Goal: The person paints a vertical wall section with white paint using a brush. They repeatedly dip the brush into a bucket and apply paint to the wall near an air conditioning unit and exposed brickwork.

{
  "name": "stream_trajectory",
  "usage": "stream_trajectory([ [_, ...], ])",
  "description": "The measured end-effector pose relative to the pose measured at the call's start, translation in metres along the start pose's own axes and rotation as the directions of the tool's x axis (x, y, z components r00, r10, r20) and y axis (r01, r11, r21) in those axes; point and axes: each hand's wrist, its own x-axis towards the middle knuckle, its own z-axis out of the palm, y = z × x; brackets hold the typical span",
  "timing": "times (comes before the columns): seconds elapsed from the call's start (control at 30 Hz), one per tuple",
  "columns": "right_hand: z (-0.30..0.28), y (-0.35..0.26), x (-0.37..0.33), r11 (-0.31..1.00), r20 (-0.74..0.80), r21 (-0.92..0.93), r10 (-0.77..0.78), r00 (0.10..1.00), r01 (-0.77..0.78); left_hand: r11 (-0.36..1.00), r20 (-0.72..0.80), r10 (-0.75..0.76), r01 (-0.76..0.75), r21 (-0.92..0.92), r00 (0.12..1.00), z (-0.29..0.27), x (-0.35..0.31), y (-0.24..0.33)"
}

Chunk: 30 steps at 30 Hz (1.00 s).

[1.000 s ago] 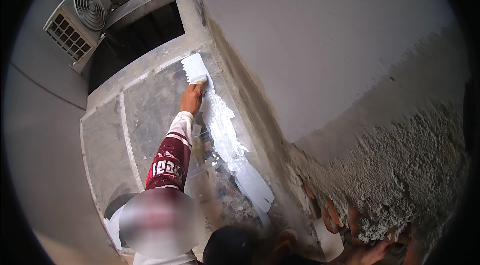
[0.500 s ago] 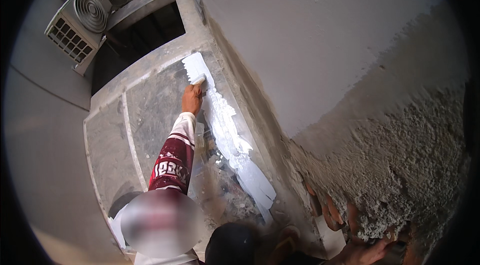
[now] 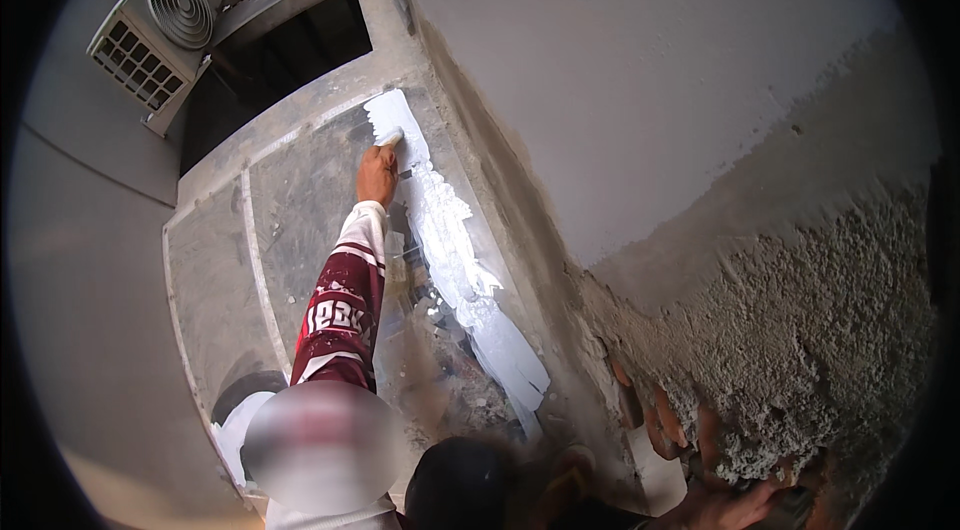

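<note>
My left hand (image 3: 377,174), on a long maroon and white sleeve, is closed round a paintbrush (image 3: 391,136) smeared with white. The fingers hide most of the brush. It touches the upper end of a wide strip of thick white coating (image 3: 447,240) on the grey concrete slab (image 3: 310,192). The strip runs down and right, with a ragged left edge. At the lower right rim, skin that looks like my right hand (image 3: 742,504) rests by exposed bricks; its fingers are in shadow and cannot be made out.
Two air-conditioner outdoor units (image 3: 182,8) stand at the far left beside a dark rectangular opening (image 3: 300,42) in the concrete. A plastered wall (image 3: 620,80) rises on the right, rough lower down over bare bricks (image 3: 668,422). A container with white paint (image 3: 232,430) stands lower left.
My left hand has moved a little away and to the left with the brush along the upper end of the white strip. The view has shifted slightly.
</note>
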Motion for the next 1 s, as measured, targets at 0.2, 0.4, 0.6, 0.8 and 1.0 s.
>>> stream_trajectory([
  [0.2, 0.007, 0.018, -0.017, 0.999, 0.002, 0.036, 0.037, 0.999, -0.037, 0.995, 0.020, 0.093, -0.094, 0.034, 0.995, -0.011, -0.007, 0.002],
  [0.4, 0.005, -0.039, 0.028, 0.183, 0.343, 0.739, 0.726, 0.596, -0.648, 0.986, 0.106, 0.162, -0.164, 0.011, 0.981, -0.019, -0.020, 0.008],
  [0.6, 0.005, -0.045, 0.033, 0.258, 0.345, 0.712, 0.681, 0.646, -0.653, 0.994, 0.145, 0.105, -0.104, -0.016, 0.984, -0.029, -0.021, 0.015],
  [0.8, 0.004, -0.048, 0.034, 0.181, 0.365, 0.717, 0.725, 0.584, -0.673, 0.996, 0.101, 0.033, -0.024, -0.087, 0.994, -0.033, -0.026, 0.017],
  [1.0, 0.000, -0.057, 0.038, 0.418, 0.350, 0.612, 0.618, 0.704, -0.671, 0.952, -0.167, -0.227, 0.182, -0.246, 0.960, -0.048, -0.037, 0.026],
])
